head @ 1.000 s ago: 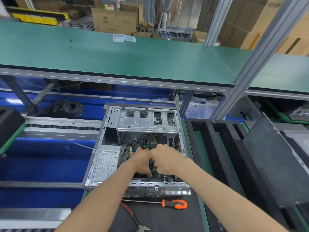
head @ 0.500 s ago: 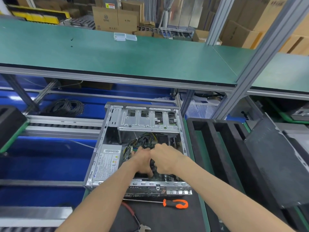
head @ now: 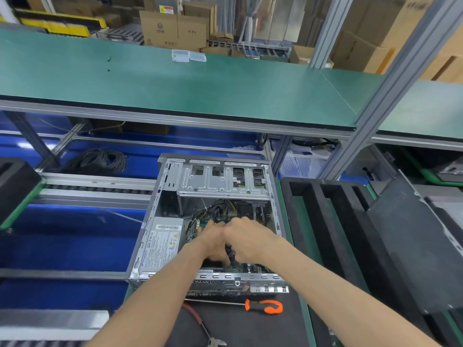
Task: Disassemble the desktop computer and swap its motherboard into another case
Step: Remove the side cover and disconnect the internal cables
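Inside the open computer case, right of its power supply, both hands, left hand and right hand, press knuckle to knuckle over the motherboard, grip hidden.

Orange-and-black screwdriver, green shelf, silver computer case

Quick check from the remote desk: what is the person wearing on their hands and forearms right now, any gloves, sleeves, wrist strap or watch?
Nothing is worn, as far as the head view shows. The left hand and right hand are bare, without gloves or visible rings. Both forearms are uncovered down to the bottom edge of the picture: no sleeves, no watch, no wrist strap or cable on either wrist.
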Demonstrator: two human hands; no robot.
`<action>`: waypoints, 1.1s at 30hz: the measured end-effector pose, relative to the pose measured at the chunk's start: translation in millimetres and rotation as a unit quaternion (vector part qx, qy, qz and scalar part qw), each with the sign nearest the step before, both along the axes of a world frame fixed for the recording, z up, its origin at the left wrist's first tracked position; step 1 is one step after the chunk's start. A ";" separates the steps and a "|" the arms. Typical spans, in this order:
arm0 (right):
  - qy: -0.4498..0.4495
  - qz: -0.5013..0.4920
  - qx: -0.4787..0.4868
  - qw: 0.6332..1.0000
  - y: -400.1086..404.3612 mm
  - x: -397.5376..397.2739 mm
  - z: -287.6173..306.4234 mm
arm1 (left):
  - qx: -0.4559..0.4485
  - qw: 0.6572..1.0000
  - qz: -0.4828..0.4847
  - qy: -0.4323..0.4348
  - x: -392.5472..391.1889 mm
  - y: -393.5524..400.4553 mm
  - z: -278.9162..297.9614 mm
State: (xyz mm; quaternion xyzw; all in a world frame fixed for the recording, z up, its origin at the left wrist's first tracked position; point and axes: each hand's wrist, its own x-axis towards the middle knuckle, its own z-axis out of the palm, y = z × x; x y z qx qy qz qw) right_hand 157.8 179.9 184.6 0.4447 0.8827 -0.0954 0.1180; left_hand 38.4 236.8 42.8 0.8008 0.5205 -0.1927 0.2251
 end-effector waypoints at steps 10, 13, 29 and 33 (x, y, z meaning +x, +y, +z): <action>-0.013 -0.060 0.016 0.998 7.9 5.3 3.6 | 0.004 0.997 0.029 -0.067 -3.0 0.0 -8.8; -0.005 -0.027 -0.009 1.000 4.8 3.5 3.3 | 0.016 0.999 0.013 -0.041 -3.6 -0.3 -6.4; 0.022 0.015 -0.012 1.000 1.7 6.0 2.1 | 0.006 0.998 0.018 -0.057 -6.4 -5.1 2.4; 0.031 0.021 0.002 0.999 5.0 9.0 -1.4 | 0.007 0.998 0.023 -0.066 -4.5 -3.6 -2.0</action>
